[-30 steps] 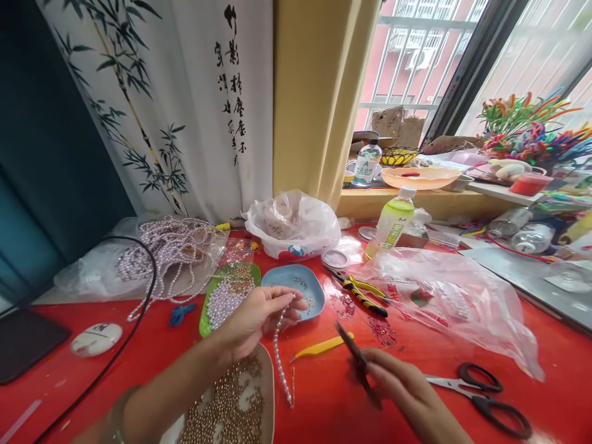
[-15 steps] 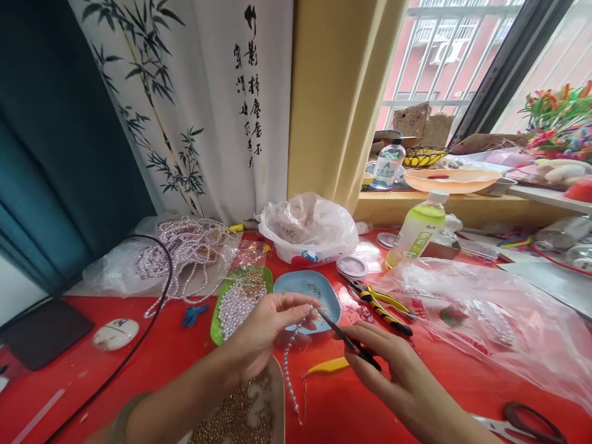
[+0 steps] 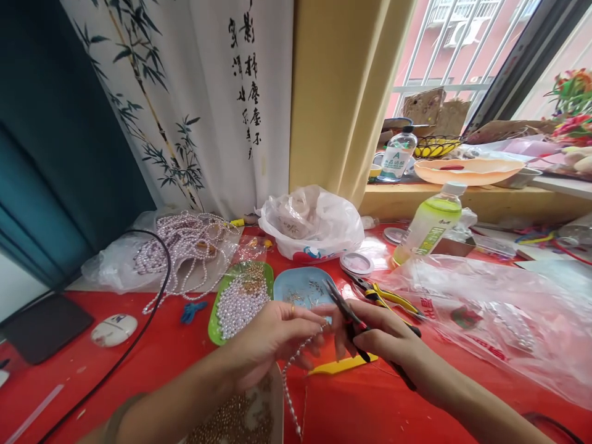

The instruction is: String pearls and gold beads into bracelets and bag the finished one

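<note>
Bead string (image 3: 285, 376) is pinched near its upper end between thumb and fingertips of the left hand (image 3: 277, 336), grip closed with no wide gap; its length is hung down below the pinch, lower end near the bottom edge. Small pliers (image 3: 342, 305) are held in the right hand (image 3: 383, 333), fingers wrapped around the dark handles, jaws pointed up and away, just right of the pinch; whether the jaw tips are parted cannot be told. Both hands are held close together, the right fingertips placed just beside the left ones. Yellow tweezers (image 3: 342, 365) are laid on the red table (image 3: 370, 413), below the right-hand grip. Blue tray (image 3: 289, 283) is set just beyond the pinch, small metal bits scattered in it. Green tray (image 3: 213, 320), filled with pale pearls (image 3: 238, 308) and some gold beads, is set left of it, beyond the left wrist. A larger tray (image 3: 280, 394) of brownish beads (image 3: 235, 419) is partly covered by the left forearm. Yellow-black pliers (image 3: 398, 299) are left just beyond the right hand, partly hidden by it; pink plastic bag (image 3: 462, 308) is spread to their right.
</note>
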`<state>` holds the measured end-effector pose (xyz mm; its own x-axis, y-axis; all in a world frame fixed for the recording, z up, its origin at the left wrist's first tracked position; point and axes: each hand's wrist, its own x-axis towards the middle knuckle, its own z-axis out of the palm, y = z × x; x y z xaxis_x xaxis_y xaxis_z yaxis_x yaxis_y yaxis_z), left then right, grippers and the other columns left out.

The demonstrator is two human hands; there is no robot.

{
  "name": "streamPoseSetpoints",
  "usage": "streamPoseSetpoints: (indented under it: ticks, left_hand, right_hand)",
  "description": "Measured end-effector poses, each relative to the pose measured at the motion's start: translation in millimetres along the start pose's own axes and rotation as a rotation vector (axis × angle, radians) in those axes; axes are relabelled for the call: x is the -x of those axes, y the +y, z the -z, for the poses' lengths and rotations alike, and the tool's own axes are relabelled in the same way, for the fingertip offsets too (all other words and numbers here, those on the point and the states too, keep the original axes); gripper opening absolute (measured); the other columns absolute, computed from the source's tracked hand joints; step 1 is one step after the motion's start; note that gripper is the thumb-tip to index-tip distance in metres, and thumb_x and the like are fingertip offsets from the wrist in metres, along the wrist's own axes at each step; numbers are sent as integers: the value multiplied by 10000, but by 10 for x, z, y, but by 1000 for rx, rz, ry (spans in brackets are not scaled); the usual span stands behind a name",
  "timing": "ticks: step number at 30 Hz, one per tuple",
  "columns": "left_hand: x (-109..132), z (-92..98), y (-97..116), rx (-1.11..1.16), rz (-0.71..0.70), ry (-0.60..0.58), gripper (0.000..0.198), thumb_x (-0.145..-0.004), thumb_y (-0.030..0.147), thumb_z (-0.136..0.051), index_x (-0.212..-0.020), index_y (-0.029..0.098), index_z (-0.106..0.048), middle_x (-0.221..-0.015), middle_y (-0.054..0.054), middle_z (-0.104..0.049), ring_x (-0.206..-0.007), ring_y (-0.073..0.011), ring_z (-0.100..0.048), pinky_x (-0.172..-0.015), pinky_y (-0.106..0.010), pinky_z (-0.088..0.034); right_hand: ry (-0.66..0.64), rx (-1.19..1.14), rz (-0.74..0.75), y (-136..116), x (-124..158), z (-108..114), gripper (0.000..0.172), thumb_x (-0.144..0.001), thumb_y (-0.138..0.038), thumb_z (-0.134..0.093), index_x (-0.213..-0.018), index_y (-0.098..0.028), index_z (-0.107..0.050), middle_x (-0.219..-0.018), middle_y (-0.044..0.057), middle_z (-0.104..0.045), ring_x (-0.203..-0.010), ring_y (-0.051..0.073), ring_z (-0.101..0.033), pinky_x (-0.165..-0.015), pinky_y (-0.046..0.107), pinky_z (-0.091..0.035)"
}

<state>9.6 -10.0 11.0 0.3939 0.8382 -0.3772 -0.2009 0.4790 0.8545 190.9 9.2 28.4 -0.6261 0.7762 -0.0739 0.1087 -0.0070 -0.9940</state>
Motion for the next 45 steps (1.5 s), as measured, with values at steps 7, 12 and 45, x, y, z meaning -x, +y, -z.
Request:
streamPoseSetpoints:
  ticks: [7,12,45]
  left_hand:
    - [-21,7,-20,-27,15,35,164,-664,193,-623,-782,94,-679,-671,-64,-599,-574,-93,-519,-520,-205,-391]
    - [-13,8,-24,-40,10,16,149,-657,199,-619,-752,106,-685,-676,-66,-601,-603,-111,-524,-513,-209,-394]
    - [-27,18,-11,27,39,38,93,-602,193,-661,-670,130,-673,-625,-48,-621,-566,-102,-525,-508,-218,-386]
  right_hand:
    - [18,-34,-86,26,9,-2,131,-603,-177,-479,-705,-189,-560,-670,-13,-511,-670,149,-464,-622,249,-357]
    - [60,-90,-168,51,3,-61,80,-563,-173,-531,-643,-174,-533,-627,-27,-485,-596,117,-429,-553,230,-317]
    - [277,-206,-141,244,-14,-139,86,-545,-182,-562,-595,-181,-492,-566,-46,-412,-511,86,-329,-466,220,-257]
